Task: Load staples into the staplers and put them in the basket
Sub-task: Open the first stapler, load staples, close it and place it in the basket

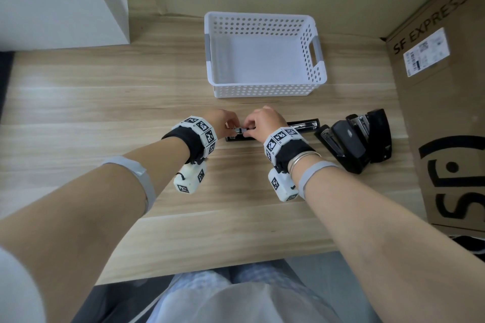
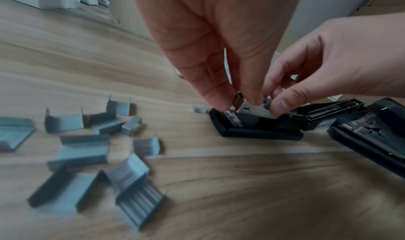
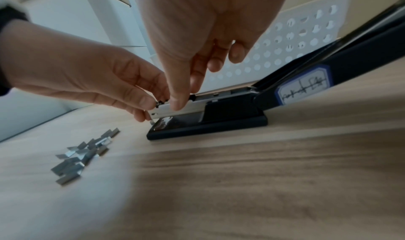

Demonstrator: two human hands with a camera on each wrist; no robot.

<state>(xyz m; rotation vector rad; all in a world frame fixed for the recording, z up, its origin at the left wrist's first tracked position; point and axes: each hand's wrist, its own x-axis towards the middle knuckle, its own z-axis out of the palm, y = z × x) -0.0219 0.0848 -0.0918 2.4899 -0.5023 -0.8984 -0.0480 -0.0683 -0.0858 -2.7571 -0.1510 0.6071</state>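
A black stapler (image 1: 242, 138) lies on the wooden table, its lid (image 3: 342, 60) swung back and its metal magazine (image 2: 254, 109) exposed. My left hand (image 1: 233, 127) pinches the magazine's front end; in the left wrist view the left hand (image 2: 237, 103) comes down from above. My right hand (image 1: 246, 130) pinches the same rail just behind, thumb on its side; the right wrist view shows the right hand (image 3: 184, 98). Whether a staple strip sits under the fingers I cannot tell. Loose staple strips (image 2: 87, 148) lie left of the stapler. The white perforated basket (image 1: 312, 34) stands beyond the hands.
Other black staplers (image 1: 354, 139) lie open in a cluster right of my right wrist. A large cardboard box (image 1: 446, 113) walls off the right side. A white cabinet (image 1: 65, 0) stands at the far left. The table's front edge (image 1: 210, 267) runs near my lap.
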